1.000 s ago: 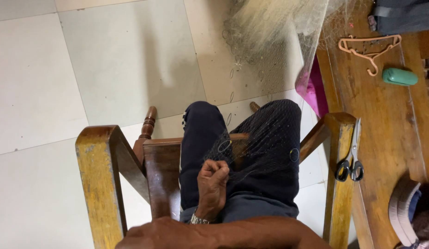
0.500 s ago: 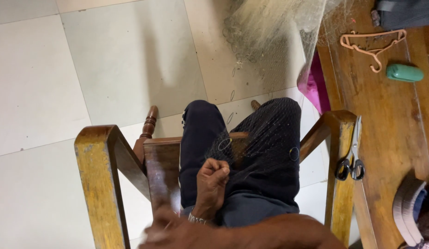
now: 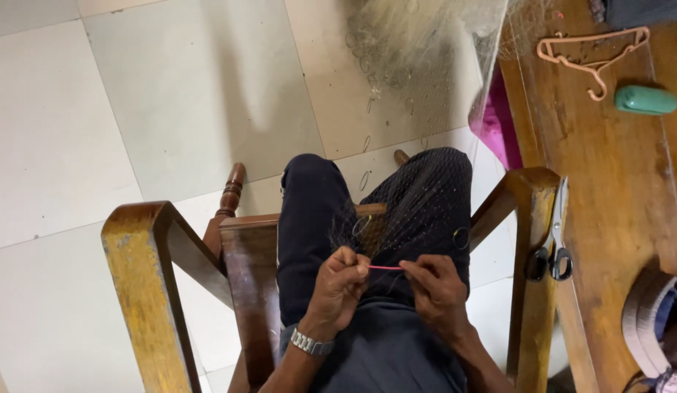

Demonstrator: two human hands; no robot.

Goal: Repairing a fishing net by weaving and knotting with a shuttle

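I sit in a wooden armchair (image 3: 145, 262) with a fine fishing net (image 3: 418, 196) draped over my dark-trousered knees. My left hand (image 3: 340, 285), a metal watch on its wrist, pinches one end of a thin pink needle or cord (image 3: 386, 268). My right hand (image 3: 439, 292) pinches the other end, close beside the left hand, over my lap. Small metal rings (image 3: 461, 237) hang on the net near my hands. The net stretches away across the tiled floor toward the top.
A wooden table (image 3: 608, 189) stands at the right with black-handled scissors (image 3: 551, 247), a pale clothes hanger (image 3: 590, 54), a green oblong object (image 3: 646, 100) and a stack of fabric (image 3: 648, 320). A pink bag (image 3: 495, 124) lies by the table's edge. Pale floor tiles spread to the left.
My right hand has come into view and joined the left at the net. The pink needle or cord now shows between both hands. The blurred forearm across the bottom is gone.
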